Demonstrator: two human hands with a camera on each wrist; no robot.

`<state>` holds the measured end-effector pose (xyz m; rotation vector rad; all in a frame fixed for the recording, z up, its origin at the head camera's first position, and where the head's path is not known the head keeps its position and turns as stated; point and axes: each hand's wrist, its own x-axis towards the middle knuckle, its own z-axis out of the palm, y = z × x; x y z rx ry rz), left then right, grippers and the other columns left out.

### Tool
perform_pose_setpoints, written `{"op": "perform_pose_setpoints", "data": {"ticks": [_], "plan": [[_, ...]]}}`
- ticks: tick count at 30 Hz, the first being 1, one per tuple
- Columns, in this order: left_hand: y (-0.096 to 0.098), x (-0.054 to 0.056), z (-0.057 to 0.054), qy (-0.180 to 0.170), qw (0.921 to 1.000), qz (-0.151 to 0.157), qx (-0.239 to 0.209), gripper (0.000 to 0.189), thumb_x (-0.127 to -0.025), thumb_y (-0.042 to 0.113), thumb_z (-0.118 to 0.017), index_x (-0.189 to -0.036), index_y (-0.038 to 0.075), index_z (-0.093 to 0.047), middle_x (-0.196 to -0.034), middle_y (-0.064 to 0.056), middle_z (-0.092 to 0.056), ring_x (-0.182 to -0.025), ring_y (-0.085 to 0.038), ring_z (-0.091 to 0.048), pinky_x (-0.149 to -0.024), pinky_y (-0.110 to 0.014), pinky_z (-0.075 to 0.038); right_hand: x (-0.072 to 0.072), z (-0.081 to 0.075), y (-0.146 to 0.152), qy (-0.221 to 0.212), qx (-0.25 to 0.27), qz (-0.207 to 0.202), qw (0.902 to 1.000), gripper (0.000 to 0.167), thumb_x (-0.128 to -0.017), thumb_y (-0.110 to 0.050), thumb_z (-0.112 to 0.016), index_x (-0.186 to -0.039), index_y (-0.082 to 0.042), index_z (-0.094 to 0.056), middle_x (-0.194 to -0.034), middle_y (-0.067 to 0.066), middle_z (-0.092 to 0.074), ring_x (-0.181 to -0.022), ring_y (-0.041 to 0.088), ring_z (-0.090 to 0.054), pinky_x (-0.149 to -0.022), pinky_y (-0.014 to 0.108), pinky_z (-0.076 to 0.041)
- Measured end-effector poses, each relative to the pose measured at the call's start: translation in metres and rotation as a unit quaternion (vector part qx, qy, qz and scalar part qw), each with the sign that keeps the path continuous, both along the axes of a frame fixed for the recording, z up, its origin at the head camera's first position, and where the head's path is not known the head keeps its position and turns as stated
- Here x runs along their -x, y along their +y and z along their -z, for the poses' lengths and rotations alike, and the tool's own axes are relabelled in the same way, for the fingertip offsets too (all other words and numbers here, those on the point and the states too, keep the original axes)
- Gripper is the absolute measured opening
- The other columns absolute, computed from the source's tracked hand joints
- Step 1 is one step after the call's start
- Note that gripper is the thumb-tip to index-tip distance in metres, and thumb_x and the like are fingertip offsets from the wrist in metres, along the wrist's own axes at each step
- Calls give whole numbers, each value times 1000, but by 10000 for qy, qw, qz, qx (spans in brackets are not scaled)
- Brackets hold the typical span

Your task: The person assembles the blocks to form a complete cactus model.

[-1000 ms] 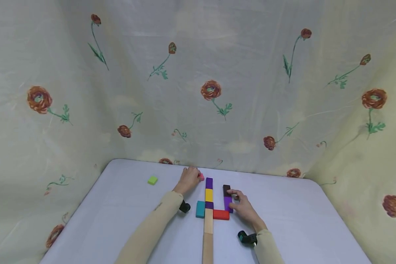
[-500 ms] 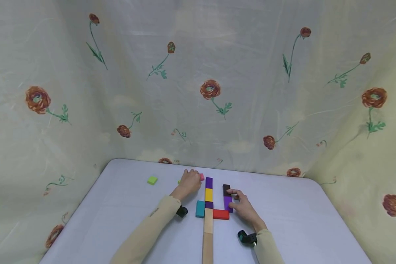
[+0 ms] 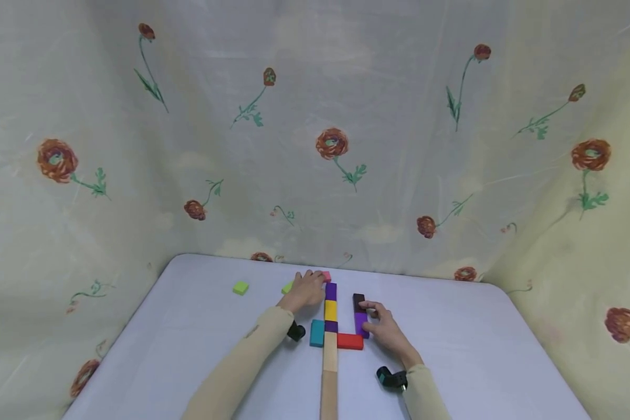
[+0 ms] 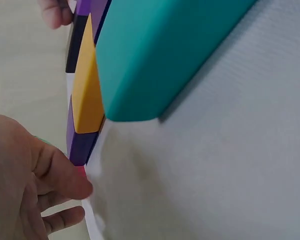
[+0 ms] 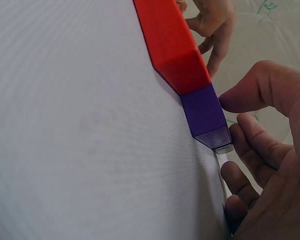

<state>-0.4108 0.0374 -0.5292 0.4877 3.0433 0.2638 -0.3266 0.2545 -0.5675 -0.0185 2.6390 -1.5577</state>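
Note:
At the far end of a column of blocks, my left hand (image 3: 307, 290) pinches a small pink block (image 3: 326, 276). The column holds a purple block (image 3: 331, 291), a yellow block (image 3: 331, 310), a dark purple block (image 3: 331, 326) and long wooden blocks (image 3: 330, 351). In the left wrist view my thumb covers most of the pink block. My right hand (image 3: 388, 331) rests loosely at a black block (image 3: 359, 302) and a purple block (image 3: 361, 322), thumb and forefinger spread along them. The right wrist view has my thumb touching the purple block (image 5: 205, 112).
Beside the column lie a teal block (image 3: 317, 333) on the left and a red block (image 3: 350, 342) on the right. Two lime green blocks, one loose block (image 3: 240, 287) and one partly hidden block (image 3: 286, 287), lie left on the white table (image 3: 199, 344). A flowered curtain (image 3: 383, 192) hangs behind.
My left hand first drew back slightly, then moved right and forward. The pink block has shifted right to the far end of the column. My right hand stays put.

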Motion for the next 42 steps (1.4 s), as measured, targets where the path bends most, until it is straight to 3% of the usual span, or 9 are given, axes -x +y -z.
{"op": "perform_pose_setpoints", "data": {"ticks": [5, 14, 22, 42], "plan": [[2, 3, 1, -6, 10000, 84, 2, 48, -93, 22, -52, -141, 19, -49, -148, 0, -45, -131, -24, -43, -114, -54, -30, 0, 0, -2, -5, -46, 32, 10000, 48, -84, -1, -61, -130, -14, -54, -140, 13, -45, -128, 37, -39, -100, 55, -42], [2, 2, 0, -78, 9991, 401, -60, 47, -97, 20, -49, -144, 18, -47, -151, 1, -43, -136, -22, -40, -114, -52, -29, 0, 1, 0, 8, -27, 12, 10000, 49, -83, -1, -61, -130, -14, -54, -140, 11, -45, -128, 35, -40, -100, 53, -42], [1, 1, -1, -40, 9989, 473, -22, 51, -94, 20, -54, -144, 18, -47, -150, 2, -44, -136, -21, -40, -113, -51, -30, 1, 1, -1, -49, -40, 33, 10000, 48, -85, -2, -61, -130, -15, -54, -141, 13, -44, -129, 36, -39, -102, 56, -41], [-3, -2, 2, -101, 9981, 605, -36, 52, -96, 19, -51, -147, 19, -42, -154, 2, -38, -141, -19, -35, -116, -53, -26, -1, 0, -1, -51, -126, 3, 9999, 47, -87, -4, -61, -132, -15, -53, -143, 13, -43, -131, 36, -39, -104, 57, -40]]}}
